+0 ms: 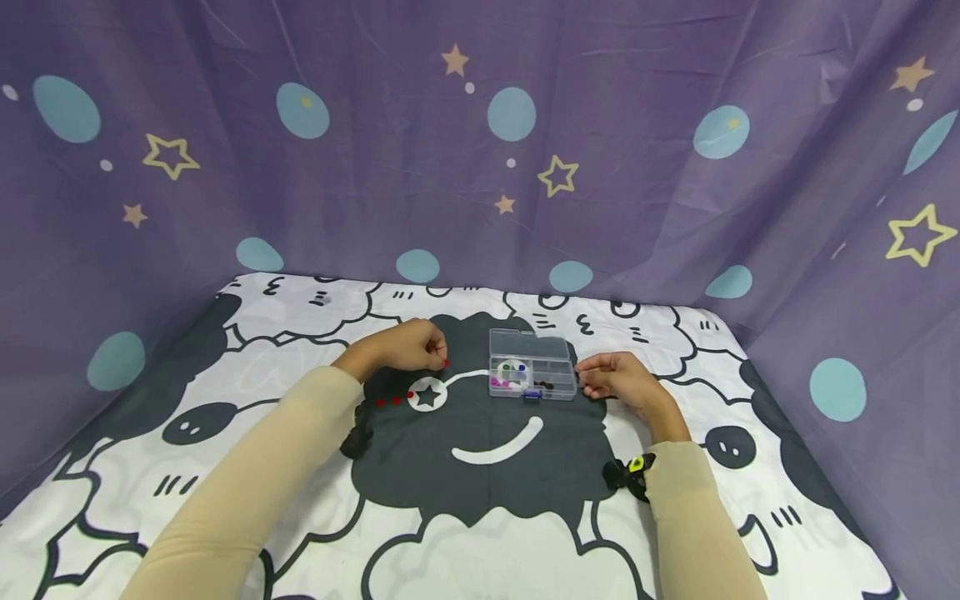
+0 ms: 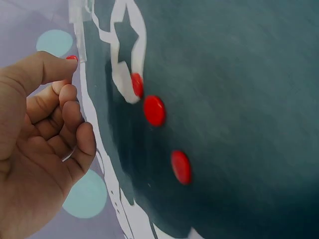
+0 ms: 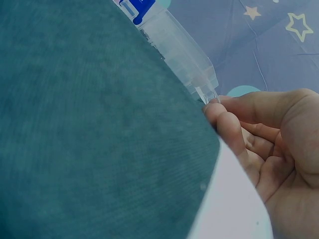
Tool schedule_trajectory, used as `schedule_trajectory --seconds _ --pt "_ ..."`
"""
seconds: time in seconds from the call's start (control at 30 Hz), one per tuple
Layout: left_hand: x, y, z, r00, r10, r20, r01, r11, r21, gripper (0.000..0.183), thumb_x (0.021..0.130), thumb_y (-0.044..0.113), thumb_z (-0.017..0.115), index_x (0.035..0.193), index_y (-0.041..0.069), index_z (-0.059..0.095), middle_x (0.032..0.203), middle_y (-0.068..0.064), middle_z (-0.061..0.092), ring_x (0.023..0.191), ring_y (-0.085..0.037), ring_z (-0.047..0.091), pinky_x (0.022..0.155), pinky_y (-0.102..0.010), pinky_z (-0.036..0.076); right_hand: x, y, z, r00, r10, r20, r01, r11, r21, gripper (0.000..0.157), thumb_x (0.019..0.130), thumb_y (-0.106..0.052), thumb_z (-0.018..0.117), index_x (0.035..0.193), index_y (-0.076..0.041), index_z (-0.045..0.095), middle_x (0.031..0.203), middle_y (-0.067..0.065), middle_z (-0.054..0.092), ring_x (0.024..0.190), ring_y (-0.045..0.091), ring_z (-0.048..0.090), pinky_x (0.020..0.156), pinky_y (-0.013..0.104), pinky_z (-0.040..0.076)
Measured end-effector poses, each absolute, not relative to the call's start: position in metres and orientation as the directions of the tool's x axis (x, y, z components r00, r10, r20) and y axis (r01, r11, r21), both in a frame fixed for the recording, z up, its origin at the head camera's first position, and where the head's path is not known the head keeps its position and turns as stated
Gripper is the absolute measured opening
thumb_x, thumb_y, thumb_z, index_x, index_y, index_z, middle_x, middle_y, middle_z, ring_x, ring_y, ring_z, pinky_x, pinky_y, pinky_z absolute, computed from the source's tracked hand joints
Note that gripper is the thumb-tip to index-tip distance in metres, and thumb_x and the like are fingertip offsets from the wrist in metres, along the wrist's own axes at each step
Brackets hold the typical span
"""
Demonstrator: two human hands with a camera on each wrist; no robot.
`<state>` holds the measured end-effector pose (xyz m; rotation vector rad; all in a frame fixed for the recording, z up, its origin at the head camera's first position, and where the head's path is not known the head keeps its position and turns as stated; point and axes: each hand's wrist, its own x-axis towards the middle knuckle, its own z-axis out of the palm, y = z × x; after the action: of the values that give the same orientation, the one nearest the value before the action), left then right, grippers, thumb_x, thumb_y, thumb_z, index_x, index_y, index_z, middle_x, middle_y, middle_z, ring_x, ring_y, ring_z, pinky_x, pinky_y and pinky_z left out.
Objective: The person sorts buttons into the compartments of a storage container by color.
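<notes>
My left hand (image 1: 405,345) pinches a small red bead (image 2: 72,58) between thumb and fingertip, a little above the dark patch of the cloth. Below and left of it, three more red beads (image 2: 154,110) lie in a loose row, one overlapping the printed white star circle. To the right stands a clear plastic box (image 1: 555,365), its lid tipped open toward the back. Pink, green, blue and dark pieces show in its compartments. At the box's right end, my right hand (image 1: 621,382) pinches the corner with thumb and fingers, seen close in the right wrist view.
A cloth (image 1: 480,479) printed with white and dark sheep-like shapes covers the surface. Behind it and at both sides hangs a purple curtain (image 1: 420,192) with stars and blue ovals. The box's blue latch (image 1: 532,395) faces the front.
</notes>
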<state>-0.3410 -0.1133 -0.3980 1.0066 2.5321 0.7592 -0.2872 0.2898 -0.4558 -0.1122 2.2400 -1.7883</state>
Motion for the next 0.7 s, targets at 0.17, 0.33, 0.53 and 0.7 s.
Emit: schedule_trajectory --seconds 0.17,0.33,0.53,0.7 --pt "-0.342 -0.102 -0.392 -0.703 0.704 -0.104 0.538 0.621 0.571 0.010 0.092 0.008 0.068 0.083 0.009 0.070 0.073 0.001 0.061 0.063 -0.012 0.050 0.065 -0.030 0.046 -0.287 0.290 -0.455 -0.960 -0.230 -0.160 0.108 0.223 -0.969 0.028 0.098 0.005 0.058 0.123 0.018 0.060 0.086 0.005 0.070 0.069 0.008 0.066 0.066 0.024 0.058" --pt "-0.345 -0.092 -0.387 -0.699 0.710 -0.084 0.561 0.618 0.551 0.009 0.092 0.008 0.069 0.083 0.009 0.071 0.073 0.002 0.064 0.063 -0.012 0.051 0.066 -0.030 0.046 -0.286 0.289 -0.454 -0.959 -0.233 -0.160 0.106 0.226 -0.968 0.028 0.098 0.005 0.057 0.123 0.018 0.059 0.088 0.005 0.070 0.070 0.008 0.065 0.066 0.024 0.058" --pt "-0.349 -0.075 -0.385 -0.675 0.735 -0.063 0.599 0.596 0.535 0.010 0.091 0.008 0.069 0.081 0.010 0.071 0.071 0.003 0.063 0.061 -0.010 0.049 0.065 -0.028 0.045 -0.287 0.290 -0.455 -0.960 -0.227 -0.162 0.105 0.242 -0.965 0.028 0.099 0.005 0.057 0.124 0.018 0.060 0.088 0.005 0.069 0.070 0.008 0.065 0.067 0.024 0.058" --pt "-0.352 -0.058 -0.383 -0.658 0.751 -0.056 0.616 0.580 0.533 0.010 0.090 0.007 0.068 0.081 0.009 0.072 0.069 0.003 0.060 0.059 -0.010 0.047 0.063 -0.027 0.043 -0.286 0.290 -0.455 -0.959 -0.229 -0.166 0.111 0.236 -0.965 0.028 0.098 0.005 0.057 0.124 0.018 0.059 0.089 0.004 0.070 0.070 0.009 0.066 0.067 0.024 0.058"
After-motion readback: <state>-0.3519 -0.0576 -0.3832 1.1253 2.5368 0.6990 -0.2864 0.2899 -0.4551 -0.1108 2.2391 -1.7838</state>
